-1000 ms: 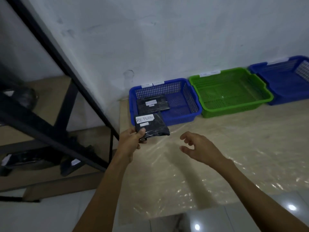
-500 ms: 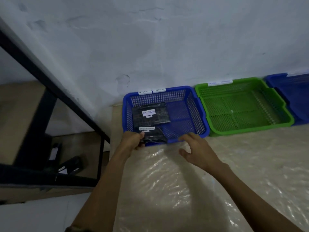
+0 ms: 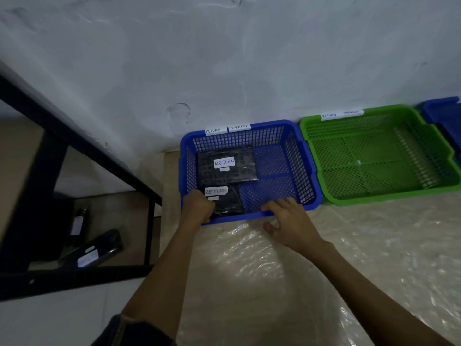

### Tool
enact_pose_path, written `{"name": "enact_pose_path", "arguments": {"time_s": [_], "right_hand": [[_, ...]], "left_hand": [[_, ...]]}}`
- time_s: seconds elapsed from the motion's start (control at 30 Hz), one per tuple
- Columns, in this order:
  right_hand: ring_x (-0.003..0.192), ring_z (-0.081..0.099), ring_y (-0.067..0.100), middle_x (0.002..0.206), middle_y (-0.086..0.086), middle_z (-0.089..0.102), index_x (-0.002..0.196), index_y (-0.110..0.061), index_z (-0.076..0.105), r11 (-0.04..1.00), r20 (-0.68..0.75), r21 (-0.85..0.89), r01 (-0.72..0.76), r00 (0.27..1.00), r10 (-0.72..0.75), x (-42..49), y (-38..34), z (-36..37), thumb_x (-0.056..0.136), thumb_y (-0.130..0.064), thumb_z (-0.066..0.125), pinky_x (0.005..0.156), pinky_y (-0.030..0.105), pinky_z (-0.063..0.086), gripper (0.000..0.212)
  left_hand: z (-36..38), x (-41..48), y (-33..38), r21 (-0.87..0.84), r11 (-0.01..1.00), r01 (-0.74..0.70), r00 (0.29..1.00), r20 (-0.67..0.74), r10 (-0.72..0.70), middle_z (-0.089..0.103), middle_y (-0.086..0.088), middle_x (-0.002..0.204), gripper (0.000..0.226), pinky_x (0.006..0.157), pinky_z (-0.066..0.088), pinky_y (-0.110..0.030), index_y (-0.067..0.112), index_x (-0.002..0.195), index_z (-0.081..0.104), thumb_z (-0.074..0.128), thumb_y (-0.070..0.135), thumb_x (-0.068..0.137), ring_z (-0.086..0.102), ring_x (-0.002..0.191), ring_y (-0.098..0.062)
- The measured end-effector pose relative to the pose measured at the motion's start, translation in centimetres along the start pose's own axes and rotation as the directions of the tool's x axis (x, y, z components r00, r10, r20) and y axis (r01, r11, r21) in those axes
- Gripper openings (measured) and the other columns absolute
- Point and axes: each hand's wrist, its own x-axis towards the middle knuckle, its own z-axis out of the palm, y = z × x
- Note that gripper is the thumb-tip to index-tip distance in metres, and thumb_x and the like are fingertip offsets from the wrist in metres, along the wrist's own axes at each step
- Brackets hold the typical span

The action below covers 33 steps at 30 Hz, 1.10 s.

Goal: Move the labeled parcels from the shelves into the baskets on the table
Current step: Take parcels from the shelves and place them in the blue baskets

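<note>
Right, the black parcel (image 3: 230, 204) I am following sits inside the blue basket (image 3: 310, 171), in its near-left corner, with its white label (image 3: 215, 191) reading RETURN turned up. The left hand (image 3: 198, 208) reaches over the basket's front rim and grips the parcel's near-left edge, fingers curled round it. From here I cannot tell whether the parcel rests on the mesh floor or hangs just above it. Just behind it, toward the wall, a second parcel (image 3: 239, 168) lies flat on the basket floor, also marked RETURN. Its near edge meets the far edge of the held one. The right hand (image 3: 290, 222) is spread and holds nothing. Its fingertips (image 3: 280, 204) lie at the front rim of the same basket, to the right of the parcel, with the thumb lower, on the table side. Two paper tags (image 3: 227, 128) on the basket's back rim read RETURN and OVERDUE.

Just beside the blue basket's right side I see a green basket (image 3: 374, 201), tagged on its back rim too. Past that, the corner of a further blue basket (image 3: 441, 109) shows at the frame's edge. All three stand against the grey wall (image 3: 224, 58) on a table (image 3: 374, 233) covered with a crinkled clear plastic sheet (image 3: 262, 260). To the left, a black-framed shelf (image 3: 82, 146) holds two more dark parcels (image 3: 96, 249) with white labels on a lower board.
</note>
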Motion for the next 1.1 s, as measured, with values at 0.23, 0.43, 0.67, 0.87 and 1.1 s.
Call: {"name": "enact_pose_path", "arguments": {"time_s": [0.23,0.43,0.67,0.87,1.1], "right_hand": [[0.081,0.056,0.026,0.089,0.001,0.063,0.098,-0.017,0.065,0.996,-0.012,-0.076,0.038,0.999,-0.039,-0.2,0.1,0.7,0.061,-0.030,0.075,0.066,0.036,0.047,0.041],[0.086,0.055,0.026,0.094,0.002,0.063,0.103,-0.017,0.062,0.991,0.031,-0.115,0.062,0.998,-0.058,-0.4,0.0,0.7,0.063,-0.032,0.074,0.070,0.037,0.049,0.044],[0.086,0.055,0.026,0.095,0.002,0.063,0.103,-0.016,0.062,0.990,0.033,-0.124,0.066,0.998,-0.063,-0.5,0.0,0.8,0.062,-0.032,0.077,0.070,0.038,0.049,0.047],[0.087,0.056,0.025,0.096,0.002,0.063,0.106,-0.016,0.061,0.987,0.016,-0.127,0.094,0.996,-0.093,-0.8,-0.1,0.7,0.061,-0.033,0.077,0.072,0.038,0.051,0.051],[0.094,0.056,0.027,0.104,0.005,0.062,0.113,-0.012,0.059,0.982,0.010,-0.163,0.092,0.996,-0.091,-1.6,-0.5,1.0,0.058,-0.035,0.078,0.086,0.041,0.051,0.063]], "left_hand": [[1.9,0.1,0.3,0.345,0.924,-0.161,0.964,-0.146,0.223,0.062,-0.014,0.113,0.036,0.077,0.048,-0.037,0.005,0.109,0.058,0.067,0.029,0.084,0.057,0.106,-0.031],[1.9,1.4,-0.6,0.310,0.923,-0.226,0.973,0.030,0.229,0.047,-0.014,0.126,0.087,0.091,0.049,-0.044,0.011,0.125,0.052,0.087,0.049,0.055,0.051,0.113,-0.031],[2.8,1.7,0.6,0.546,0.813,-0.202,0.970,-0.002,0.243,0.034,-0.023,0.139,0.110,0.099,0.043,-0.044,0.002,0.138,0.025,0.087,0.045,0.058,0.041,0.125,-0.038],[2.7,1.9,0.3,0.520,0.830,-0.200,0.972,-0.004,0.236,0.034,-0.021,0.139,0.108,0.099,0.043,-0.046,0.005,0.139,0.025,0.086,0.046,0.059,0.038,0.127,-0.037],[2.2,1.2,-1.5,0.247,0.928,-0.280,0.950,-0.071,0.305,0.056,-0.013,0.120,0.055,0.083,0.053,-0.040,0.007,0.114,0.057,0.076,0.040,0.075,0.058,0.106,-0.027]]}}
